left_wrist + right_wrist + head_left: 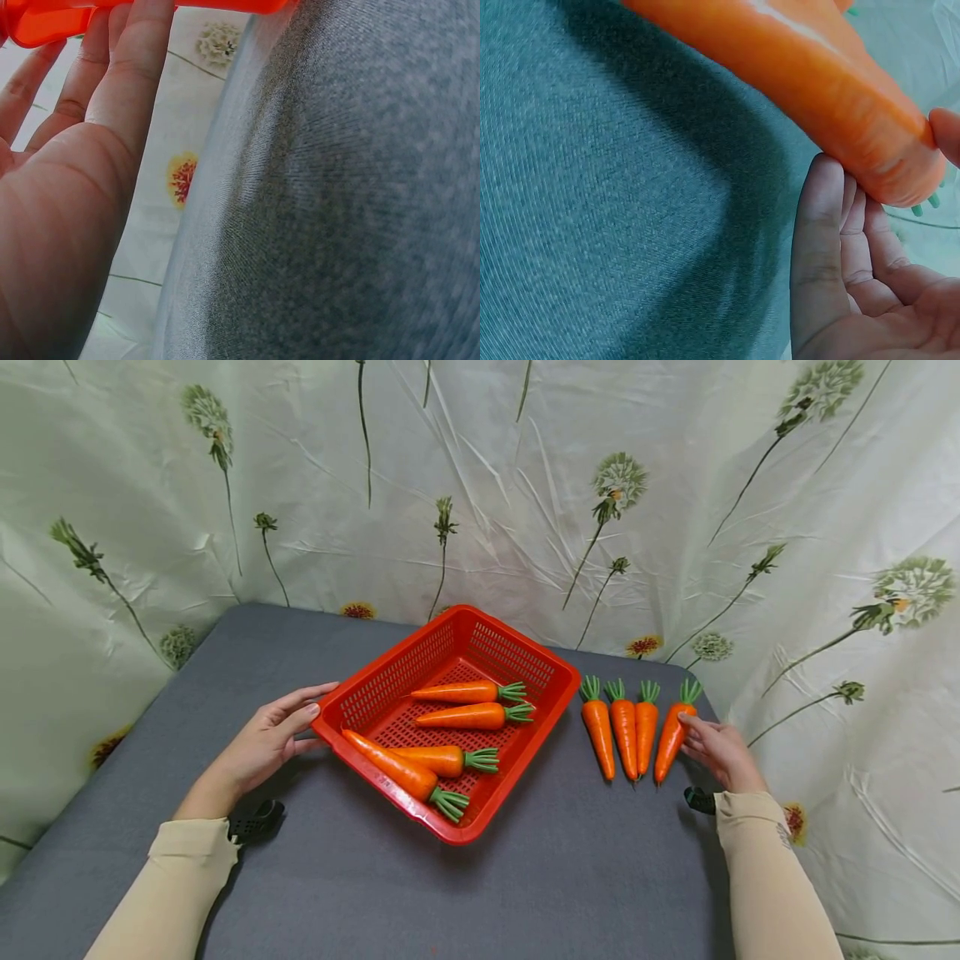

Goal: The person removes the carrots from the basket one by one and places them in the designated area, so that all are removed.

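Observation:
A red plastic basket (pixel 551 727) with slotted walls stands at the middle of the table, turned cornerwise. Several orange carrots with green stem tufts lie inside it, one (pixel 393 764) along the near left wall. My left hand (pixel 266 739) holds the basket's left corner, thumb by the rim and fingers beneath; in the left wrist view the fingers (pixel 139 60) reach under the red rim. To the right, my right hand (pixel 716 747) pinches the rightmost carrot (pixel 670 747) near its green top. The right wrist view shows this carrot (pixel 832 90) between thumb and fingers.
Left of the held carrot, three more carrots (pixel 624 735) lie in a row, tufts pointing away from me. Grey cloth covers the table (pixel 585 877). A pale curtain (pixel 510 510) with dandelion prints hangs behind and along both sides.

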{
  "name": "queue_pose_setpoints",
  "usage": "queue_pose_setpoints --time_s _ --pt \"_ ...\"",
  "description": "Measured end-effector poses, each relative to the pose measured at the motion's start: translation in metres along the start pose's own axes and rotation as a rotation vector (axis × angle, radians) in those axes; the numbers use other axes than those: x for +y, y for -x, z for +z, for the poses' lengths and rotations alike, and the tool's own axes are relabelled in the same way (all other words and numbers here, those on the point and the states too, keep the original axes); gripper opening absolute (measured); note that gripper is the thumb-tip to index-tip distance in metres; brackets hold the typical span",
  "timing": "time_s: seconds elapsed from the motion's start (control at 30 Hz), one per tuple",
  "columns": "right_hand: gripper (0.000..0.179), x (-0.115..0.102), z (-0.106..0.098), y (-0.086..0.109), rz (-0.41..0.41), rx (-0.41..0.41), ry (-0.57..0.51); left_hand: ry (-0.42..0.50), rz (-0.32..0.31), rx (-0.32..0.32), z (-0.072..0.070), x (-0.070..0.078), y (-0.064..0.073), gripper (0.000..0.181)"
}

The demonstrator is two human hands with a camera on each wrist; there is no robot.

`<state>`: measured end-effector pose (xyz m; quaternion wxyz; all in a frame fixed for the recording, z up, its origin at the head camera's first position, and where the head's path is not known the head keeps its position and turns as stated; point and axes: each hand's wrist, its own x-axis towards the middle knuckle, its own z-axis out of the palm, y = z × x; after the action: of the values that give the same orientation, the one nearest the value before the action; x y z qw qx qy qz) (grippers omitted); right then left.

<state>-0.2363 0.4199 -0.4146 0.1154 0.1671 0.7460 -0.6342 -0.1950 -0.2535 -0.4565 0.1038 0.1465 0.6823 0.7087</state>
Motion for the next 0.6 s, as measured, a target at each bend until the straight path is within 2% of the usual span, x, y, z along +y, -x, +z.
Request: queue_pose_setpoints --time_s 0.13,0.37,0.53,0.6 --pt "0.059 0.0017 0.0013 0.0001 0.031 0.0 -0.03 -0.008 -0.01 0.016 0.0004 -0.0001 0.0005 0.05" --pt "0.029 0.003 0.0015 0.0006 0.069 0.003 -0.051 0.017 0.009 -0.009 -0.001 -0.0013 0.0001 0.049" --pt "0.025 0.0032 0.0019 -0.0006 0.075 0.011 -0.055 0.03 0.016 -0.018 -0.001 -0.0009 0.0004 0.049" --pt "0.032 0.0032 0.0022 -0.0013 0.078 0.02 -0.045 0.028 0.015 -0.017 -0.0008 -0.0006 0.0004 0.049"
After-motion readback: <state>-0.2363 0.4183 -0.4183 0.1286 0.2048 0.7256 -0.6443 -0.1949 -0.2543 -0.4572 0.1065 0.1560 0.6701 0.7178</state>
